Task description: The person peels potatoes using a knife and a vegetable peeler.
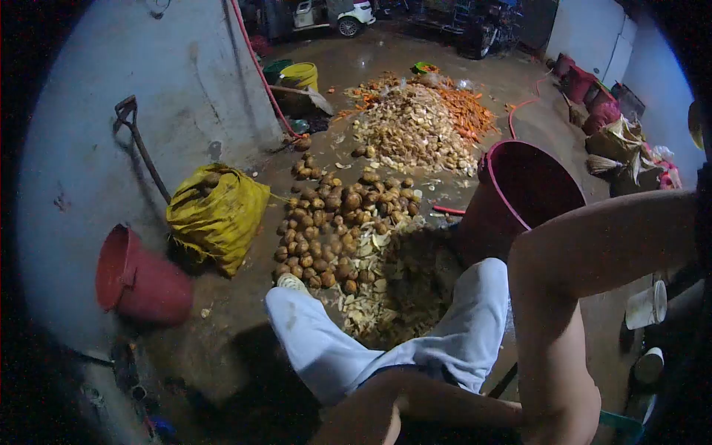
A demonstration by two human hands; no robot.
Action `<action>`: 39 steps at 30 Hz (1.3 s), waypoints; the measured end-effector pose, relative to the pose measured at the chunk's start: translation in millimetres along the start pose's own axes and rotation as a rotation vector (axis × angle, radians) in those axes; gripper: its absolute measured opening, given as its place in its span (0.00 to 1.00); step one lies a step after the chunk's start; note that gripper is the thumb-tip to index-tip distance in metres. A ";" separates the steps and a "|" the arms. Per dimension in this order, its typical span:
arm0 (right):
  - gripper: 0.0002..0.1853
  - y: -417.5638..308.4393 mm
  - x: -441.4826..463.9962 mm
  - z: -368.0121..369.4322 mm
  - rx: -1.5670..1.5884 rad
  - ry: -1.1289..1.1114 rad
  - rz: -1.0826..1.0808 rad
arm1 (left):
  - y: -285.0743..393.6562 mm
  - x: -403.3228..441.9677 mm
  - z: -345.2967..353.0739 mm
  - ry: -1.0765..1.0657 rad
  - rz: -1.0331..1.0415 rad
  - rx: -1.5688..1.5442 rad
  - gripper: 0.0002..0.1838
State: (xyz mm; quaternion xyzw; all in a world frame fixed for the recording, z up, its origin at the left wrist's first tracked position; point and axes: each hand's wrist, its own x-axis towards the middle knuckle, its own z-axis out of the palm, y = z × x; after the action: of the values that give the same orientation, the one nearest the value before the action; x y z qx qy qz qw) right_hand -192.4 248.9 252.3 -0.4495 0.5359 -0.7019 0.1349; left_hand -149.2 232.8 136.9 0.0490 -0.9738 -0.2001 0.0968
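My right arm [552,319] comes in from the right edge and bends down to the lower right. My left arm [460,404] crosses the bottom toward it, and the two meet there. The fingers of my left hand and my right hand are hidden, so whether they hold anything cannot be seen. Between my legs in light trousers [463,326] lie pale peelings [367,315]. Beyond them, round brown tubers [319,248] are spread on the wet floor, with a heap of pale peeled pieces [415,126] farther off. A large maroon tub [482,215] stands beside my right knee.
Orange pieces [467,111] lie behind the heap. At left are a red bucket [159,285] on its side, a yellow sack [219,215] and a long handle [148,156] against the wall. Bags [623,144] line the right wall; vehicles [486,30] stand behind.
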 end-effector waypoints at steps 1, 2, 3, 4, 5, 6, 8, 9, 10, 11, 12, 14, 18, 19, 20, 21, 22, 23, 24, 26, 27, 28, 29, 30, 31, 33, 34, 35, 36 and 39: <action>0.25 -2.6 -7.8 -4.0 -0.009 -0.006 0.017 | 0.4 0.9 1.4 -0.009 0.000 -0.012 0.13; 0.25 -4.1 -11.5 -9.1 -0.014 -0.007 0.022 | 0.9 1.6 2.0 -0.016 0.005 -0.020 0.14; 0.24 -4.7 -15.2 -13.0 -0.010 -0.012 0.022 | 0.4 3.9 1.7 -0.016 0.011 -0.021 0.14; 0.24 -2.9 -12.9 -13.4 -0.012 -0.016 0.008 | -0.3 4.6 0.7 -0.014 0.008 -0.023 0.14; 0.24 3.3 -13.3 -10.8 -0.010 -0.024 0.015 | -2.1 4.2 0.3 -0.013 0.003 -0.028 0.15; 0.24 10.6 -16.9 -9.3 -0.010 -0.017 0.031 | -1.8 4.9 2.4 -0.023 0.006 -0.034 0.15; 0.24 22.6 -10.0 -6.6 -0.018 -0.005 0.034 | -2.3 5.7 2.4 -0.025 0.007 -0.043 0.16; 0.24 25.5 -4.7 -3.5 -0.020 -0.003 0.028 | -1.8 7.0 2.5 -0.023 0.007 -0.043 0.16; 0.24 27.7 -2.1 0.8 -0.018 -0.002 0.030 | -2.1 7.0 3.2 -0.025 0.005 -0.049 0.17; 0.24 29.5 -1.2 3.7 -0.013 -0.002 0.035 | -3.5 7.9 2.6 -0.025 0.002 -0.054 0.17; 0.24 28.7 -2.9 1.8 -0.013 -0.008 0.036 | -4.5 8.3 2.3 -0.027 0.004 -0.058 0.17; 0.24 25.9 -5.8 -2.4 -0.017 -0.003 0.035 | -3.9 10.3 4.0 -0.030 0.002 -0.068 0.18; 0.24 31.9 2.5 9.1 0.003 -0.003 0.022 | -5.4 12.6 5.4 -0.029 -0.007 -0.087 0.20; 0.23 33.3 1.8 10.4 0.001 0.002 0.026 | -4.8 14.3 5.6 -0.032 -0.007 -0.094 0.20; 0.23 33.8 -0.6 10.5 -0.004 0.010 0.033 | -4.9 15.0 6.2 -0.036 -0.007 -0.107 0.21; 0.23 33.3 -4.8 10.3 -0.011 0.023 0.040 | -5.3 15.8 7.4 -0.033 -0.009 -0.108 0.21; 0.23 33.0 -1.3 11.0 -0.016 0.022 0.028 | -5.6 18.2 7.0 -0.027 -0.013 -0.114 0.22; 0.23 34.4 2.7 14.1 -0.013 0.019 0.016 | -6.0 17.4 6.3 -0.023 -0.012 -0.116 0.22; 0.23 36.2 -0.3 16.2 -0.012 0.025 0.024 | -6.2 16.9 5.6 -0.024 -0.020 -0.128 0.22; 0.23 37.4 -2.8 13.2 -0.028 0.026 0.030 | -10.5 18.9 4.0 -0.006 -0.045 -0.149 0.23; 0.23 37.6 -7.7 8.7 -0.044 0.038 0.039 | -13.7 19.5 5.0 0.000 -0.062 -0.163 0.24; 0.23 42.2 -16.9 -1.2 -0.067 0.035 0.042 | -17.7 19.0 3.7 0.012 -0.091 -0.193 0.24; 0.23 37.0 -19.7 -9.1 -0.073 0.048 0.027 | -24.3 19.0 -0.6 0.033 -0.131 -0.216 0.24; 0.23 27.5 -20.4 -18.7 -0.077 0.077 0.007 | -34.5 17.2 -8.3 0.075 -0.198 -0.257 0.25; 0.23 20.5 -25.3 -28.2 -0.086 0.103 -0.008 | -46.2 13.6 -16.2 0.141 -0.295 -0.307 0.25; 0.22 5.5 -23.4 -46.9 -0.090 0.175 -0.059 | -76.8 3.3 -37.7 0.315 -0.497 -0.392 0.26; 0.22 -0.9 -21.0 -52.8 -0.087 0.210 -0.093 | -85.1 -5.5 -50.1 0.458 -0.584 -0.401 0.28; 0.22 -5.4 -18.0 -56.5 -0.083 0.237 -0.131 | -96.8 -13.5 -65.9 0.475 -0.608 -0.397 0.33; 0.22 -8.2 -15.7 -58.8 -0.075 0.266 -0.170 | -99.9 -23.3 -80.6 0.495 -0.658 -0.234 0.32; 0.22 -10.7 2.4 -59.1 -0.054 0.412 -0.297 | -126.4 -47.6 -97.2 0.463 -0.684 0.025 0.29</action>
State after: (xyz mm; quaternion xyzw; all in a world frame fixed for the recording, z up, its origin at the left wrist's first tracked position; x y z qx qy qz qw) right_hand -236.5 288.7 261.4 -0.3742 0.4987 -0.7762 -0.0940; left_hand -75.3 86.5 166.1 0.4148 -0.8561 -0.1927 0.2408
